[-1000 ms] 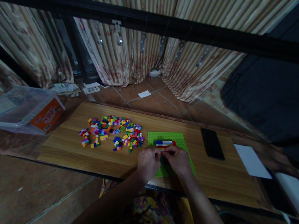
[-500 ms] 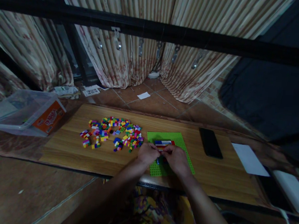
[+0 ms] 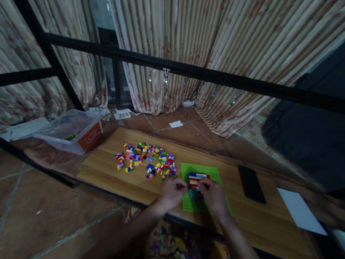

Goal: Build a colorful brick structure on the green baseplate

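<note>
Moved since earlier frame: left hand (image 3: 172, 192), parted from right hand (image 3: 214, 195), baring more of brick block (image 3: 194, 182). Possible trouble: rows knocked crooked or loosened by off-centre push from right hand; green baseplate (image 3: 186, 204) perhaps dragged across desk (image 3: 143, 188) by sideways pressure; loose bricks (image 3: 167, 167) perhaps scattered by careless sweep of left hand, being near. Block on baseplate, between hands: just beside left fingertips, partly hidden by right hand. Fingers curled in on both; impossible to tell whether gripping any brick.
</note>
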The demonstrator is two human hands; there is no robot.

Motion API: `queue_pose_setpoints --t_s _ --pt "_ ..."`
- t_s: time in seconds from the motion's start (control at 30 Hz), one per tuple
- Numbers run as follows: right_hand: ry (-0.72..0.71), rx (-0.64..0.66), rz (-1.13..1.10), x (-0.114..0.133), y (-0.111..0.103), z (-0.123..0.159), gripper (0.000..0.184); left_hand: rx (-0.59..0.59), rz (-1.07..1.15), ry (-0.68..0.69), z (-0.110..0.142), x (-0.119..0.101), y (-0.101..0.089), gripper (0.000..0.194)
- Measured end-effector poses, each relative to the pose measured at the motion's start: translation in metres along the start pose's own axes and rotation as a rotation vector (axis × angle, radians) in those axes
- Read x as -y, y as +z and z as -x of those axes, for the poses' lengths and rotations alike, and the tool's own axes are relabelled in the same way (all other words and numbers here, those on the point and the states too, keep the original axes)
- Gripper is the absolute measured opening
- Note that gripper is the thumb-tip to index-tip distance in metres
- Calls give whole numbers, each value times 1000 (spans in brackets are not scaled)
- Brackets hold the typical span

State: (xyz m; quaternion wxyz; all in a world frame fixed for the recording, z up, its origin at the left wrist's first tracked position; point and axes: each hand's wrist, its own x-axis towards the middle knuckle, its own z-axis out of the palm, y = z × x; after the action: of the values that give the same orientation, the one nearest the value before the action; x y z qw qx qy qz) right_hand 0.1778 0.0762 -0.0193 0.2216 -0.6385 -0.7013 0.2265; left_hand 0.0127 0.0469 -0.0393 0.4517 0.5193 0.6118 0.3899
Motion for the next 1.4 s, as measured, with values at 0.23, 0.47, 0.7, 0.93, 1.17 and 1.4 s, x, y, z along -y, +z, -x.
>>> queue_pose_setpoints --t_s 0.23,0.47,0.7,0.93,1.17,1.4 --pt "-228 19 54 36 28 -4 21 -59 13 62 33 29 -47 10" --pt "-322 121 161 60 58 -26 31 -29 98 73 36 28 -56 9" --pt "-316 141 154 59 66 -35 27 -6 123 15 35 26 -56 8" --pt "-306 131 83 61 64 -27 17 -13 155 19 33 34 -54 8" --pt "-157 111 -567 62 50 5 22 -51 401 -109 29 20 -56 27" --pt "-4 102 -1037 74 45 32 30 84 833 -220 35 -22 -52 37"
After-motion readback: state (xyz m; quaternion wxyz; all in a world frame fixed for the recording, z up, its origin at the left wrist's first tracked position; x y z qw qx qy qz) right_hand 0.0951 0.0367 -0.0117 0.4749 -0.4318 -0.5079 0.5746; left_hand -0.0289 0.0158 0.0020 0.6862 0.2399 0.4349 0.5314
